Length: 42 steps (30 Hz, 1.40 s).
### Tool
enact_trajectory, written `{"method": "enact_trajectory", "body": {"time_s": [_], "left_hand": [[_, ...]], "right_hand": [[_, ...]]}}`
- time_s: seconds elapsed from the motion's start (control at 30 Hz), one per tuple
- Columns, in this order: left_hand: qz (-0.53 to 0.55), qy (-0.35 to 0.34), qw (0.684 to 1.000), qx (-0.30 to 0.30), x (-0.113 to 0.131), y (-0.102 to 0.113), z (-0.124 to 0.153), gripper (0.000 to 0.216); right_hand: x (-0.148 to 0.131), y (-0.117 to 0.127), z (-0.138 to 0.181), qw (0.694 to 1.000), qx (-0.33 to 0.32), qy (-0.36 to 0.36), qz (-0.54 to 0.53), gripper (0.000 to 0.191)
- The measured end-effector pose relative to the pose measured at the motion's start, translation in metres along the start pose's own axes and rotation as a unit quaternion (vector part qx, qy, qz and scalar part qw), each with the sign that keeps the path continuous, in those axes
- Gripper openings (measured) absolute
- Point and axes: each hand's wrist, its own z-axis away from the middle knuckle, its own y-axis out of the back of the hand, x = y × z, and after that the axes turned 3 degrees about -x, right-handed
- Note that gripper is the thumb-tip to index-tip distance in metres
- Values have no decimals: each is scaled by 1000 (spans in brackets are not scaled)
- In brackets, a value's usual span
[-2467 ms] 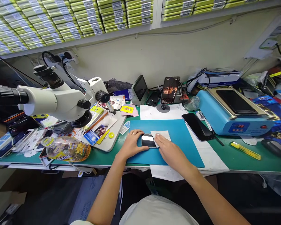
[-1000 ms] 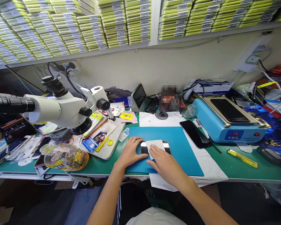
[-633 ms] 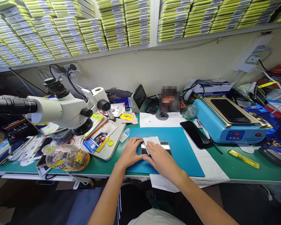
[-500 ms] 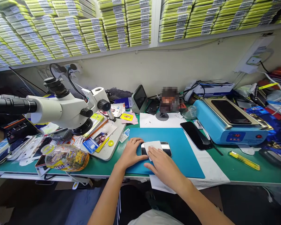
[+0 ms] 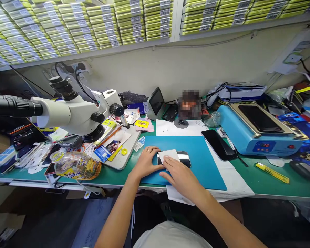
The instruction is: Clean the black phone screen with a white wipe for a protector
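Note:
A smartphone [image 5: 185,159] with a glossy, reflective face lies crosswise on a blue mat [image 5: 209,168]. My left hand [image 5: 145,163] grips its left end, fingers at the far edge and thumb at the near edge. A square white wipe [image 5: 172,154] covers the left and middle part of the phone. Pressing on this wipe are the fingers of my right hand [image 5: 179,175], its thumb held apart near the phone's lower edge. Part of the wipe and the phone's near edge are hidden under my fingers.
At the left stand a microscope [image 5: 67,115] and a plastic jar [image 5: 76,165] lying on its side. To the right are a black phone [image 5: 218,144], a blue heating plate machine [image 5: 255,141] and a yellow cutter knife [image 5: 272,172]. Yellow packs [image 5: 131,24] fill the shelf overhead.
The camera view has shifted slightly, so the bench appears a little higher. My right hand and the wipe have moved very little on the phone; my left hand keeps its hold.

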Motion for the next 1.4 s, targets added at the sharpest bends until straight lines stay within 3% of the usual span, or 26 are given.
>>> {"method": "enact_trajectory", "body": {"time_s": [0.13,0.33,0.73,0.97,1.2,1.4], "left_hand": [[0,-1,1000,-3,-1,-1,0,57],[-5,-5,1000,1,1,0,0,54],[21,26,999,-26,5,5,0,60],[19,19,999,-18,4,5,0,60],[9,4,1000,-1,3,3,0,32],[-5,4,1000,5,3,2,0,34]], "right_hand": [[1,1,0,1000,-12,0,-11,53],[7,-9,-5,999,-45,9,-26,65],[44,-15,60,999,-27,-21,31,79],[36,-26,40,999,1,-15,49,78],[2,-23,2,999,-37,11,1,78],[13,-19,18,999,-34,10,-19,76]]}}
